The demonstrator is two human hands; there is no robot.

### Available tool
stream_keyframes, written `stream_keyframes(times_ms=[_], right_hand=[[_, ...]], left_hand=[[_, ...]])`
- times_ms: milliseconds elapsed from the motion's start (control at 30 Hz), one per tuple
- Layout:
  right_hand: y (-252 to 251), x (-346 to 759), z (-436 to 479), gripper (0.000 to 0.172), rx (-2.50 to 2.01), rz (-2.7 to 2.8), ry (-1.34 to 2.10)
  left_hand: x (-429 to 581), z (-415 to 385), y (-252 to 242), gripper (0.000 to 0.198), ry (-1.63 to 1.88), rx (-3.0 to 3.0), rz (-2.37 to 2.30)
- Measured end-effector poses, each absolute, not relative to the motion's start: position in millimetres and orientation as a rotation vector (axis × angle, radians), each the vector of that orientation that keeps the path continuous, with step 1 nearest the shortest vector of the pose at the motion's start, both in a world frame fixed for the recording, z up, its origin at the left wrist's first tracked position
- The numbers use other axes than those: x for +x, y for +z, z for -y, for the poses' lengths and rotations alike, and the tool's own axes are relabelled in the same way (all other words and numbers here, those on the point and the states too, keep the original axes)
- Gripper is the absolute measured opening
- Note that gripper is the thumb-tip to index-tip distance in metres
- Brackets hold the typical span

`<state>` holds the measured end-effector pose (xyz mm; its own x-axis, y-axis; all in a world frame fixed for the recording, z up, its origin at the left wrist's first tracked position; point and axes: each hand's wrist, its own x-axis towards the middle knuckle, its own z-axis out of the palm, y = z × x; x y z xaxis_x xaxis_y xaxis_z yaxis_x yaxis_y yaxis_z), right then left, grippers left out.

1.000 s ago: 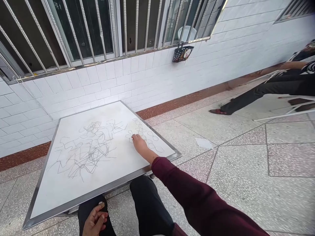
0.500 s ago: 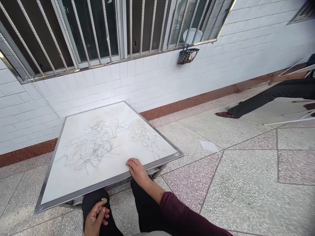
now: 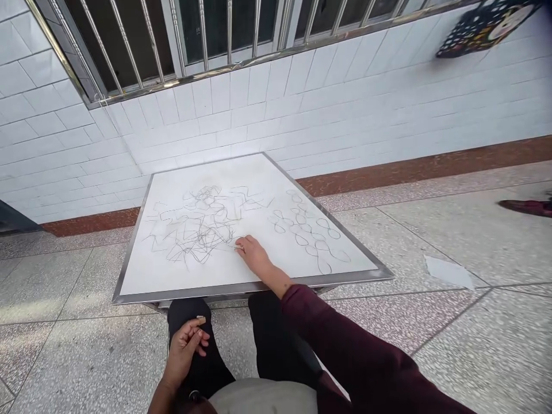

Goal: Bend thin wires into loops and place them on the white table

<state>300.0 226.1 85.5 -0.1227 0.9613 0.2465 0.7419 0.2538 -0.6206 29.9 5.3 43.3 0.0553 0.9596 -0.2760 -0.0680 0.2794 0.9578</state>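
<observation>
A white-topped table (image 3: 259, 172) with a grey metal edge stands before me. Tangled thin dark wires (image 3: 207, 233) spread over its left and middle part. Looped figure-eight wire pieces (image 3: 308, 233) lie on the right part. My right hand (image 3: 254, 254), in a dark maroon sleeve, is over the tabletop at the right end of the tangle, its fingertips pinched together on a thin wire. My left hand (image 3: 187, 345) rests above my left knee, off the table, fingers curled and thumb against them; a small tan wrap or piece shows at one fingertip.
Behind the table is a white tiled wall (image 3: 241, 126) with a barred window (image 3: 228, 34). A dotted bag (image 3: 478, 31) hangs at the upper right. A white sheet (image 3: 448, 272) lies on the speckled floor. A person's dark red shoe (image 3: 526, 207) shows at the right edge.
My right hand has moved from the table's front edge inward to the wire tangle. The view has swung left, so the bag and the shoe sit farther right. My left hand keeps its pose.
</observation>
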Motion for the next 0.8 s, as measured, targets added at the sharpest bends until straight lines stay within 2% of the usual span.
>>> stream_keyframes(times_ms=[300, 567, 700, 800], right_hand=[[96.1, 306.9, -232.0, 0.012, -1.541, 1.952, 0.484], [121.7, 313.6, -239.5, 0.011, -1.431, 1.716, 0.572], [136.5, 312.9, -231.9, 0.015, -1.349, 1.608, 0.639], [151.1, 313.1, -208.9, 0.015, -1.263, 1.596, 0.671]], left_hand=[[26.2, -3.7, 52.7, 0.051, 1.008, 0.899, -1.237], [36.7, -9.0, 67.4, 0.052, 1.011, 0.876, -1.241], [32.0, -27.9, 99.5, 0.046, 1.122, 0.853, -1.282], [32.9, -55.8, 138.3, 0.05, 1.297, 0.744, -1.318]])
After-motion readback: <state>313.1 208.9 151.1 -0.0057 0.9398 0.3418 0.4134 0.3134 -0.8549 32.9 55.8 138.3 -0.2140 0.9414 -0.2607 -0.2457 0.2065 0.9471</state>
